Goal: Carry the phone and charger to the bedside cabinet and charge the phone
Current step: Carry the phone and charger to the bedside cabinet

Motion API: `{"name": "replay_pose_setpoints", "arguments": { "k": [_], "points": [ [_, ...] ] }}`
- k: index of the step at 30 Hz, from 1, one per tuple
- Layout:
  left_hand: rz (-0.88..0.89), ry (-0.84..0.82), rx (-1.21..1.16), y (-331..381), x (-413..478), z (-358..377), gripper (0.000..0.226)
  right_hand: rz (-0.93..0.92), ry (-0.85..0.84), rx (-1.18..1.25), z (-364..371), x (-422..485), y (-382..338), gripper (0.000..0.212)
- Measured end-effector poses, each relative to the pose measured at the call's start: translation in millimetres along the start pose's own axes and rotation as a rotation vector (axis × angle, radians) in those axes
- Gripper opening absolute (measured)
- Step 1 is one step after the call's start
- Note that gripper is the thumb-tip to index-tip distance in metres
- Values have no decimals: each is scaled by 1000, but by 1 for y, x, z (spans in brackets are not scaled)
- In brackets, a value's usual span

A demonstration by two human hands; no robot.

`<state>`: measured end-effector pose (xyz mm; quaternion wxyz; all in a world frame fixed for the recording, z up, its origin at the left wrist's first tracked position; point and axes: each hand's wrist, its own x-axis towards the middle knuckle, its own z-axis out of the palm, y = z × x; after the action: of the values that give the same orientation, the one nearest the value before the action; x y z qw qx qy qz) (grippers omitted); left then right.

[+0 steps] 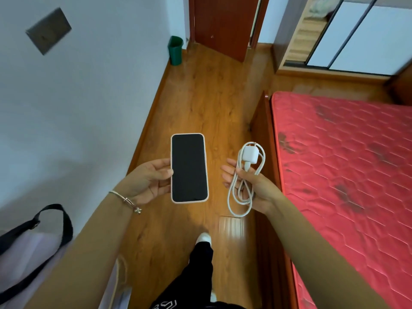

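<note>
Wooden floor [200, 97] runs ahead between a white wall [100, 97] on the left and a bed [345, 163] with a red quilted mattress on the right. Over that floor, held out in front of the person, is the phone [189, 167]: upright, its dark screen facing up, in a pale case. The left hand [148, 180] has it by the left edge, thumb on the rim beside the screen and fingers curled behind, a closed grip on the phone's side. A thin bracelet [126, 200] sits on that wrist.

Just to the right, apart from the phone, the right hand [252, 186] holds the charger [249, 156]: a white plug block at the top with its white cable [239, 197] looped in a loose coil that hangs below the palm. The thumb presses the cable against the fingers, so this grip is closed around the coil, with the fingertips spread out to the left.

Below the hands, a leg in dark trousers ends in a white shoe [203, 238] on the floor. A bag with a black strap [51, 233] hangs at the lower left. Farther off stand a green bin [175, 50] against the wall, a dark red door [223, 25] and a wardrobe [345, 34] with sliding panels.
</note>
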<state>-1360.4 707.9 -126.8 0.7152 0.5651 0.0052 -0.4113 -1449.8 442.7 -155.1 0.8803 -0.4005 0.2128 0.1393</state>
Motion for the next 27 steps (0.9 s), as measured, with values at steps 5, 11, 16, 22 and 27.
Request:
{"name": "replay_pose_setpoints", "arguments": {
  "k": [5, 11, 16, 22, 27],
  "points": [
    [-13, -29, -15, 40, 55, -11, 48, -17, 8, -8, -1, 43, -38, 48],
    [-23, -97, -34, 73, 115, -16, 46, -34, 31, 5, -8, 79, -72, 42],
    [-43, -105, -32, 89, 159, -14, 46, -13, 41, 15, -22, 111, -98, 39],
    [-23, -100, 6, 117, 214, -10, 44, 8, 22, 30, -40, 156, -139, 29],
    [-11, -84, 23, 151, 269, 0, 43, -44, 9, 82, -60, 197, -192, 26]
  ]
}}
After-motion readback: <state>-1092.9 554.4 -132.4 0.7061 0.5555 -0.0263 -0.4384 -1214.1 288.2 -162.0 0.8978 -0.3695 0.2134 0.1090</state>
